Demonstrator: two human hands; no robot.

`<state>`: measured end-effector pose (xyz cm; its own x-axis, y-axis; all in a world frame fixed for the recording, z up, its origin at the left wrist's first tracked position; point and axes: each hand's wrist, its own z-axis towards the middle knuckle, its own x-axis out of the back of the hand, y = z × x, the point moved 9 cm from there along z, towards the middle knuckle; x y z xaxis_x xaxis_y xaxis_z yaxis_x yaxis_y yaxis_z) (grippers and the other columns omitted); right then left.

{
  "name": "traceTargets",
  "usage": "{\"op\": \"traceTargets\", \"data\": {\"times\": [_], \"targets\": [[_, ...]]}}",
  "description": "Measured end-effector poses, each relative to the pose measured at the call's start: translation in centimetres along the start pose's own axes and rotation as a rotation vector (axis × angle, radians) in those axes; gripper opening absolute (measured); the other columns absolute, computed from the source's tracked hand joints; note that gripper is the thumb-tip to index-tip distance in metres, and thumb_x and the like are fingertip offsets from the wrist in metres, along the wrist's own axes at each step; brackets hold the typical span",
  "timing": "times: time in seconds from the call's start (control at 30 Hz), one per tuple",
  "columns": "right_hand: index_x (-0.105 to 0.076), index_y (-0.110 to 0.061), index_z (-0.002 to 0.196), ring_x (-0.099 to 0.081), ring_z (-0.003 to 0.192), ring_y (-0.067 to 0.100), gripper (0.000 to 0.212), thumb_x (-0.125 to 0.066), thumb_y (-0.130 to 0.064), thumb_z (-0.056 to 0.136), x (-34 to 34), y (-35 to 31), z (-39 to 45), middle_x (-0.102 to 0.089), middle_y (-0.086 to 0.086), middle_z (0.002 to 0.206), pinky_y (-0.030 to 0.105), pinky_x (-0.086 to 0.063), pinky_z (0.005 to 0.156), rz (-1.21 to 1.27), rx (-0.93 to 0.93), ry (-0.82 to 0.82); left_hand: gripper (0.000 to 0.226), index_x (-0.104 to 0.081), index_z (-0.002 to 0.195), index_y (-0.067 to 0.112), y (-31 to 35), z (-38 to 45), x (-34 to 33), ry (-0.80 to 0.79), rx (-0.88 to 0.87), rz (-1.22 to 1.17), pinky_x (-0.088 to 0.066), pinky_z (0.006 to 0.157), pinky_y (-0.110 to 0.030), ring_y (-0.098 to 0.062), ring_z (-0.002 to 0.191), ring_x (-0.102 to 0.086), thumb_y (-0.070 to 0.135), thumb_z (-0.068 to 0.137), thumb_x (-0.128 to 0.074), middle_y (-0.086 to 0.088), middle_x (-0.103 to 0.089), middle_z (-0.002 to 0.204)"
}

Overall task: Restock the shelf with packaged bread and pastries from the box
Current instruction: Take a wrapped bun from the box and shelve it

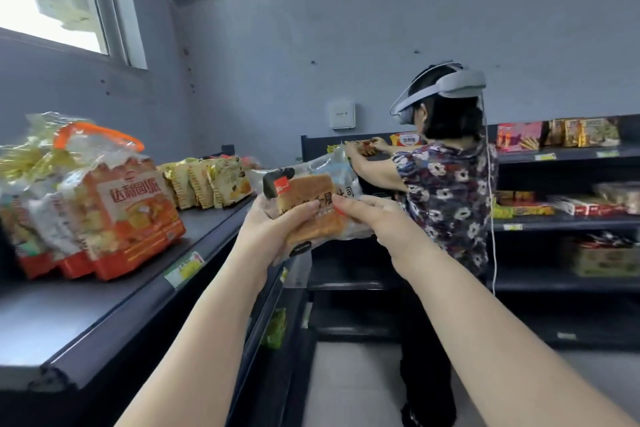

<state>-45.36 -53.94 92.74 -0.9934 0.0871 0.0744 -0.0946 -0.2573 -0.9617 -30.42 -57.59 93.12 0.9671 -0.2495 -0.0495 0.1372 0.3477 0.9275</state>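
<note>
we held the bread packet (311, 204) in both hands just off the front edge of the dark shelf (145, 274). our left hand (277, 229) gripped its lower left corner, fingers curled under and thumb on top; our right hand (374, 218) pinched its lower right edge. on the shelf, left of the packet, stood orange-handled pastry bags (104, 204), and beyond them a row of small yellow-green packets (207, 184). behind the packet, another person (446, 191) in a headset reached toward a further shelf (561, 152).
</note>
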Motion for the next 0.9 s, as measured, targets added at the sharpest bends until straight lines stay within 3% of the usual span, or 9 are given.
{"op": "traceTargets", "data": {"times": [0.1,0.17,0.23,0.4,0.63,0.77,0.9], "targets": [[-0.07,-0.017,0.102,-0.065,0.085,0.0,0.029,-0.066,-0.039,0.083,0.9,1.2,-0.6,-0.073,-0.005,0.101,0.013,-0.038,0.069,0.004,-0.041,0.006,0.038,-0.061,0.111,0.017,-0.9,0.5,-1.3,-0.073,0.013,0.069,-0.054,0.069,-0.021,-0.012,0.083,-0.072,0.02,0.075,-0.075,-0.004,-0.074,0.098],[-0.066,-0.018,0.114,-0.064,0.103,0.008,0.056,-0.072,-0.053,0.071,1.5,2.2,-0.4,-0.069,-0.002,0.115,0.019,-0.043,0.084,-0.014,-0.044,0.029,0.043,-0.059,0.114,0.017,-1.5,0.8,-2.0,-0.098,0.026,0.091,-0.054,0.075,-0.025,-0.016,0.088,-0.072,0.022,0.075,-0.077,-0.004,-0.074,0.101],[-0.059,-0.022,0.126,-0.056,0.119,0.016,0.09,-0.073,-0.068,0.05,2.1,2.9,0.2,-0.061,-0.001,0.128,0.032,-0.039,0.101,-0.007,-0.045,0.068,0.042,-0.059,0.115,0.016,-1.9,1.3,-2.7,-0.113,0.025,0.103,-0.054,0.076,-0.025,-0.016,0.09,-0.071,0.024,0.077,-0.075,-0.004,-0.074,0.101],[-0.054,-0.02,0.132,-0.054,0.124,0.021,0.116,-0.077,-0.076,0.033,3.3,3.7,2.7,-0.057,0.002,0.134,0.042,-0.038,0.11,0.044,0.005,0.096,0.042,-0.06,0.116,0.016,-2.6,3.0,-3.3,-0.077,0.012,0.112,-0.055,0.082,-0.029,-0.018,0.093,-0.071,0.03,0.078,-0.072,-0.004,-0.074,0.103],[-0.059,-0.017,0.126,-0.053,0.124,0.015,0.061,-0.073,-0.046,0.074,5.2,3.9,6.2,-0.061,-0.001,0.128,0.033,-0.039,0.107,0.073,0.055,0.116,0.051,-0.055,0.117,0.015,-3.4,6.6,-4.1,0.045,0.042,0.162,-0.056,0.081,-0.031,-0.018,0.094,-0.07,0.032,0.074,-0.077,-0.004,-0.071,0.105],[-0.057,-0.018,0.13,-0.051,0.126,0.015,0.089,-0.068,-0.063,0.053,6.6,4.7,8.6,-0.059,0.0,0.133,0.037,-0.037,0.11,0.068,0.091,0.128,0.041,-0.057,0.12,0.013,-4.8,8.9,-5.2,0.023,0.108,0.116,-0.054,0.088,-0.037,-0.025,0.098,-0.069,0.021,0.083,-0.069,-0.009,-0.07,0.11],[-0.05,-0.015,0.137,-0.046,0.131,0.016,0.079,-0.072,-0.052,0.071,7.4,5.9,10.5,-0.053,-0.001,0.139,0.031,-0.033,0.109,0.101,0.082,0.076,0.029,-0.058,0.118,0.013,-6.5,10.7,-5.1,0.1,0.161,0.044,-0.049,0.082,-0.039,-0.025,0.087,-0.064,0.016,0.089,-0.056,-0.008,-0.067,0.103]]}}
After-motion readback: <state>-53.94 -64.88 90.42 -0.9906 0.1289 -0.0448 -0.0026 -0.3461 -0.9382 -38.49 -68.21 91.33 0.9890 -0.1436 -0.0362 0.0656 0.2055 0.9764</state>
